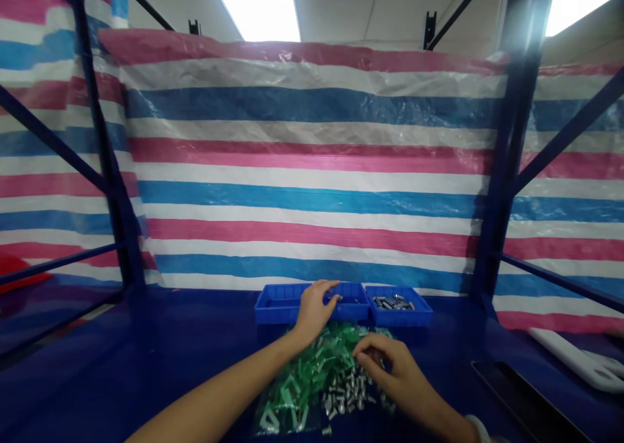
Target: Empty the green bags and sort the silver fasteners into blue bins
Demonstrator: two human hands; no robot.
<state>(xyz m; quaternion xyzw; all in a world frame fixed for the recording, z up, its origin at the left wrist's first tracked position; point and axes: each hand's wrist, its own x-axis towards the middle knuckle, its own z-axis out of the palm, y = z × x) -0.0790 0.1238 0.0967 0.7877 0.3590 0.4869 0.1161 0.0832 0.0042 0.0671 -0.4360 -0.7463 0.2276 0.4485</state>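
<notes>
My left hand (316,308) reaches forward over the middle blue tray (351,308), fingers curled at its near rim; I cannot make out anything in them. My right hand (390,365) rests palm down on a pile of small silver metal parts (344,394), fingers bent in a pinch among them. The pile lies mixed with green plastic pieces (302,381) on the blue table. The right-hand blue tray (400,308) holds several silver parts. A left-hand blue tray (277,303) stands beside the middle one.
A striped pink, white and blue tarp (312,189) closes off the back behind dark blue rack posts (497,189). A white flat tool (575,358) and a dark flat strip (526,401) lie at the right. Something red (17,271) sits far left.
</notes>
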